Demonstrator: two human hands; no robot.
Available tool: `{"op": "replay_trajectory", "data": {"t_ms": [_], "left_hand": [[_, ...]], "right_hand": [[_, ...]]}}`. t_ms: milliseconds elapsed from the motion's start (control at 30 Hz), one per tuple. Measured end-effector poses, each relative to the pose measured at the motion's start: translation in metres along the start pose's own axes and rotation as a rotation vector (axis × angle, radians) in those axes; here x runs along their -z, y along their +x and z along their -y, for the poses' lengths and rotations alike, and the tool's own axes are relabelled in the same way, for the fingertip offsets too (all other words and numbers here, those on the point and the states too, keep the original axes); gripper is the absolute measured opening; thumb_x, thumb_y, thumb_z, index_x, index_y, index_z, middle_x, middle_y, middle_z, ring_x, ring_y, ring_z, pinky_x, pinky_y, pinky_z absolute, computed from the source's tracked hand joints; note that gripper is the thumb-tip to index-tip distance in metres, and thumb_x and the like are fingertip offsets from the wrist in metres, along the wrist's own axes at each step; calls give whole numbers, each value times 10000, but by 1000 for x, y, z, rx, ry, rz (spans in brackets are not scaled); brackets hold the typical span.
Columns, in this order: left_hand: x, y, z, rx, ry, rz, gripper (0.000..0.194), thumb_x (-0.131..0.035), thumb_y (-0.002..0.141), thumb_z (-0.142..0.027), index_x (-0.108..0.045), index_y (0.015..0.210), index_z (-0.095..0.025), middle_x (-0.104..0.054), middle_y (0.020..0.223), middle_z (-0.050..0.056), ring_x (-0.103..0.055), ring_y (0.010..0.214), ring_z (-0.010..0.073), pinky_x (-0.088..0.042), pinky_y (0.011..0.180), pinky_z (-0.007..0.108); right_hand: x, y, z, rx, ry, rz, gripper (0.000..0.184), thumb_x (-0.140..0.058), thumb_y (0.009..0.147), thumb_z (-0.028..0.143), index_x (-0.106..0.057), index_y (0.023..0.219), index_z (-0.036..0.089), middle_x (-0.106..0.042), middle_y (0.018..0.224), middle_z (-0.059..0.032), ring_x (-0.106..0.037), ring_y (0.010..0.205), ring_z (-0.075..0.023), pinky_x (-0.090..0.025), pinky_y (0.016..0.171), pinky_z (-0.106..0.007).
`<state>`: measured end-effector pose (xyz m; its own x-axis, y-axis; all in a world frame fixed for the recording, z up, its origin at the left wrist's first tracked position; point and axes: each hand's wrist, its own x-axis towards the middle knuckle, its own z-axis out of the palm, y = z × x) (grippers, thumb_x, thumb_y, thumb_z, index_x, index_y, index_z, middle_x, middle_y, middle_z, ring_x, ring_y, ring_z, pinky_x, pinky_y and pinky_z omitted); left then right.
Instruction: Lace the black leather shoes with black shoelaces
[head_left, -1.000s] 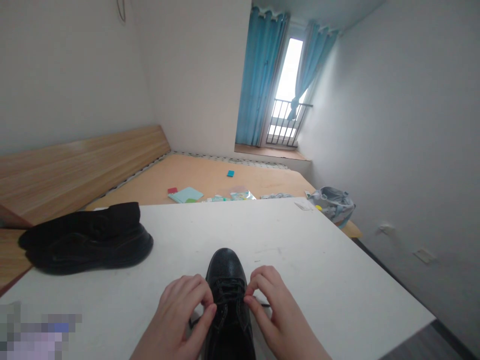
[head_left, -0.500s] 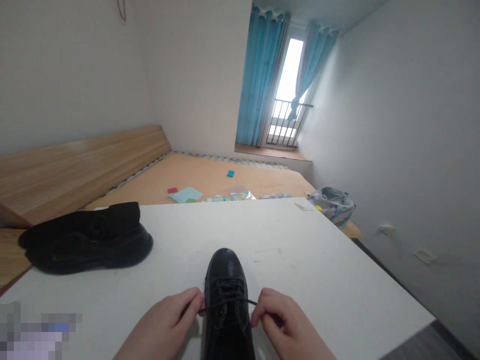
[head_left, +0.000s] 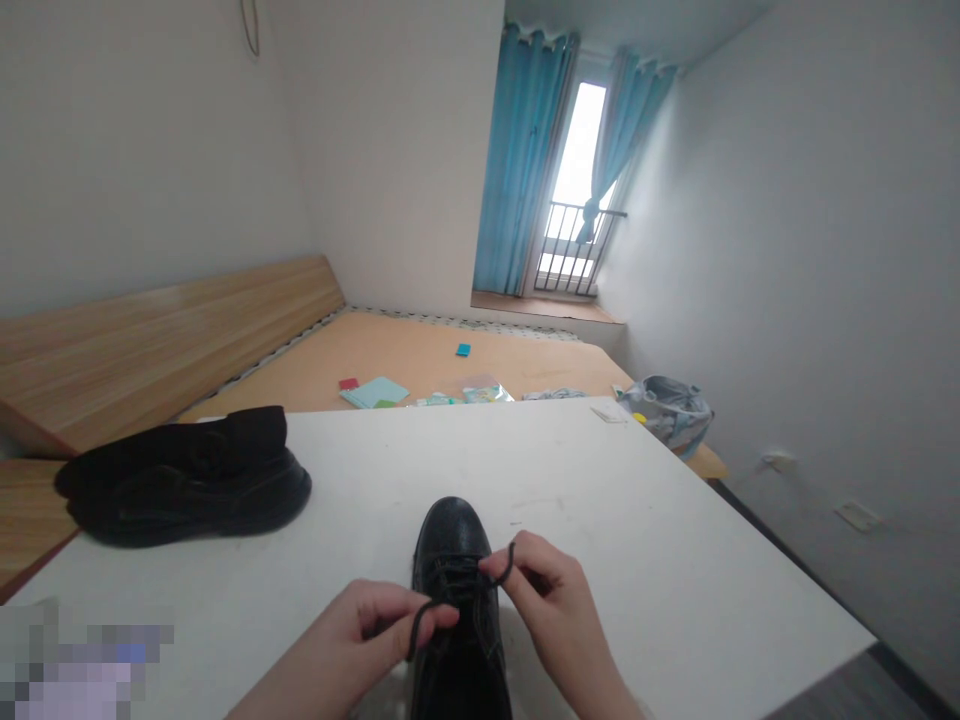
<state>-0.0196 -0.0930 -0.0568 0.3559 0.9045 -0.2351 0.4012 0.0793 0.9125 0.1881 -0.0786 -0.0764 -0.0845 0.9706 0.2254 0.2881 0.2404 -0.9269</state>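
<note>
A black lace-up shoe (head_left: 453, 527) stands on the white table (head_left: 675, 540), its toe pointing away from me. My left hand (head_left: 379, 630) pinches one end of the black shoelace (head_left: 413, 636) over the shoe's opening, with a length of lace hanging from the fingers. On the other side, my right hand (head_left: 544, 590) pinches the other lace end beside the upper eyelets, and a piece of it sticks up past the fingertips. The shoe's heel is cut off by the bottom of the view.
More black footwear (head_left: 187, 490) lies at the table's left edge. Beyond the table, a peach-coloured bed (head_left: 405, 340) carries a light-blue sheet (head_left: 376, 392) and small packets. A grey-blue bag (head_left: 667, 405) sits past the far right edge. A blurred patch covers the lower left corner.
Both hands first drew the lace ends out sideways, away from the shoe. Now they have come back in over it, the right hand higher up, the left over the opening.
</note>
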Motion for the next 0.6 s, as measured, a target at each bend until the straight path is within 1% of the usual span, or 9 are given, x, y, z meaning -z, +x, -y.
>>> {"op": "replay_trajectory", "data": {"t_ms": [67, 133, 200, 267, 333, 400, 500, 600], "left_hand": [[-6, 5, 1, -55, -79, -64, 453, -544, 792, -540, -792, 925, -186, -756, 801, 52, -633, 794, 227, -509, 744, 307], [-11, 8, 3, -97, -51, -95, 424, -554, 820, -500, -766, 1030, -198, -765, 851, 54, -649, 792, 219, -521, 740, 301], [-16, 9, 5, -164, 110, -122, 367, -548, 855, -436, -733, 1107, -244, -766, 879, 41, -669, 775, 206, -519, 712, 277], [-20, 9, 5, -270, 311, -151, 322, -517, 893, -378, -707, 1140, -294, -764, 899, 23, -688, 787, 198, -509, 702, 255], [-22, 8, 2, -371, 450, -174, 298, -486, 917, -333, -700, 1122, -304, -762, 896, 17, -701, 807, 193, -501, 699, 237], [-22, 8, -2, -422, 526, -176, 269, -473, 919, -283, -704, 1054, -279, -759, 871, 17, -704, 790, 184, -493, 682, 221], [-22, 9, -5, -435, 591, -159, 214, -480, 886, -194, -688, 908, -236, -738, 789, 4, -683, 706, 164, -457, 622, 209], [-22, 11, -3, -455, 586, -179, 193, -481, 861, -157, -649, 784, -211, -684, 682, -12, -625, 610, 137, -397, 554, 207]], "right_hand": [[-1, 2, 4, -54, 138, 117, 272, -636, 835, 369, -751, 678, 179, -608, 627, -13, -531, 619, -146, -387, 584, -246], [-1, 3, 6, -91, 258, 256, 295, -653, 828, 410, -757, 685, 174, -633, 643, -17, -545, 652, -151, -392, 621, -254], [-1, 4, 8, -106, 317, 368, 308, -677, 814, 435, -760, 684, 168, -629, 639, -12, -533, 659, -149, -390, 643, -260], [0, 6, 9, -131, 312, 433, 318, -708, 790, 441, -750, 657, 156, -597, 616, 1, -492, 643, -137, -377, 639, -258], [2, 9, 10, -180, 289, 480, 330, -743, 753, 443, -731, 628, 139, -541, 589, 20, -427, 609, -117, -346, 603, -248], [5, 13, 12, -223, 282, 537, 336, -771, 719, 437, -709, 615, 124, -481, 571, 38, -361, 583, -99, -293, 556, -237], [6, 20, 13, -254, 268, 594, 329, -791, 691, 402, -671, 590, 113, -428, 550, 55, -300, 557, -82, -210, 506, -234], [5, 24, 12, -296, 226, 592, 289, -784, 684, 358, -657, 594, 115, -408, 509, 70, -273, 527, -72, -176, 485, -237]]}}
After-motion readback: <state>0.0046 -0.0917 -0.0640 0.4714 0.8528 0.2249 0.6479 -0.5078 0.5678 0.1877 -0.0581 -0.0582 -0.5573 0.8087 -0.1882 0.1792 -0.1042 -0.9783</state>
